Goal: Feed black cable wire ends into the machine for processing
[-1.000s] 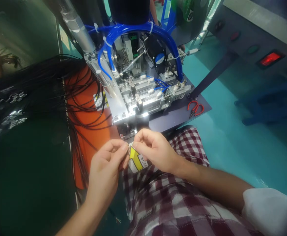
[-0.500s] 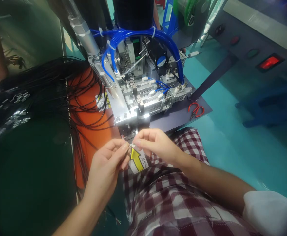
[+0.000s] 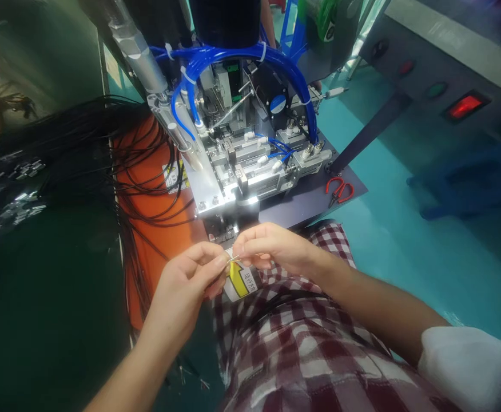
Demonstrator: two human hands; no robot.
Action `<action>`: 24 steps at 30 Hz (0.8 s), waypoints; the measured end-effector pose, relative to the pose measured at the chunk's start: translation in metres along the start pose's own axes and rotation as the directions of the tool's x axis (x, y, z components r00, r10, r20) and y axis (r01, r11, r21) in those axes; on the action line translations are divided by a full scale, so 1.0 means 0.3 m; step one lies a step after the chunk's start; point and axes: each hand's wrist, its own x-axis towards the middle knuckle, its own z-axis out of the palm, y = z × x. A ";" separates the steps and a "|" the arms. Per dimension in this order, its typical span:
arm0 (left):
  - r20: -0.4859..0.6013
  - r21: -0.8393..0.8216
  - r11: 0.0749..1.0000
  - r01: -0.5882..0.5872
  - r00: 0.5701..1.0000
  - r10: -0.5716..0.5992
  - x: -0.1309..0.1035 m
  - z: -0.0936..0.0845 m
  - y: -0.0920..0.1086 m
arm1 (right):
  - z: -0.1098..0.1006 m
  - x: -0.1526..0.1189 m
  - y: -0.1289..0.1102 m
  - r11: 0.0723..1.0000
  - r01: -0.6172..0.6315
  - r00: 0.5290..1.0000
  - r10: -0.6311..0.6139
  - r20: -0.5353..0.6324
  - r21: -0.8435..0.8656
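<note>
My left hand point(image 3: 186, 289) and my right hand point(image 3: 271, 246) meet fingertip to fingertip just below the front of a small metal machine point(image 3: 242, 166). Between the pinched fingers they hold a thin pale wire end point(image 3: 233, 260); its details are too small to make out. Under the hands a white label with a yellow arrow point(image 3: 238, 280) sits on the machine's front edge. My lap in checked red and white cloth point(image 3: 293, 343) lies beneath.
Blue air hoses point(image 3: 250, 57) arch over the machine. A heap of black cables point(image 3: 83, 154) spreads over an orange surface point(image 3: 156, 223) at left. Red-handled snips point(image 3: 340, 190) lie on the dark baseplate at right. A grey cabinet with a lit red switch point(image 3: 465, 106) stands at far right.
The two hands stay pinched together at the same spot; the right hand's fingers have shifted slightly and flattened, and the view has wobbled a little.
</note>
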 end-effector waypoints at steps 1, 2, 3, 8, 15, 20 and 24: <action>0.001 0.031 1.000 0.000 1.000 0.000 0.000 -0.001 -0.002 | -0.003 0.001 -0.005 1.000 0.003 1.000 -0.003 0.004 -0.026; 0.003 0.056 0.998 0.001 1.000 -0.001 0.000 -0.003 -0.005 | -0.005 0.002 -0.011 0.999 0.012 1.000 -0.011 0.010 -0.050; 0.001 0.074 0.997 0.001 1.000 -0.001 0.000 -0.004 -0.009 | -0.006 0.001 -0.017 0.997 0.024 1.000 -0.022 0.019 -0.070; -0.005 0.136 0.991 0.003 1.000 -0.003 0.003 -0.011 -0.026 | -0.004 -0.004 -0.032 0.970 0.160 0.986 -0.148 0.080 -0.182; -0.004 0.141 0.989 0.040 0.999 -0.040 0.013 -0.012 -0.021 | -0.013 0.001 -0.015 0.801 0.428 0.904 -0.382 0.193 -0.420; -0.005 0.112 0.992 0.051 0.999 -0.051 0.018 -0.017 -0.030 | -0.004 0.002 -0.007 0.761 0.436 0.897 -0.412 0.162 -0.481; -0.039 0.052 0.997 0.052 0.998 -0.050 0.015 -0.005 -0.023 | -0.002 0.005 0.010 0.840 0.393 0.914 -0.401 0.059 -0.375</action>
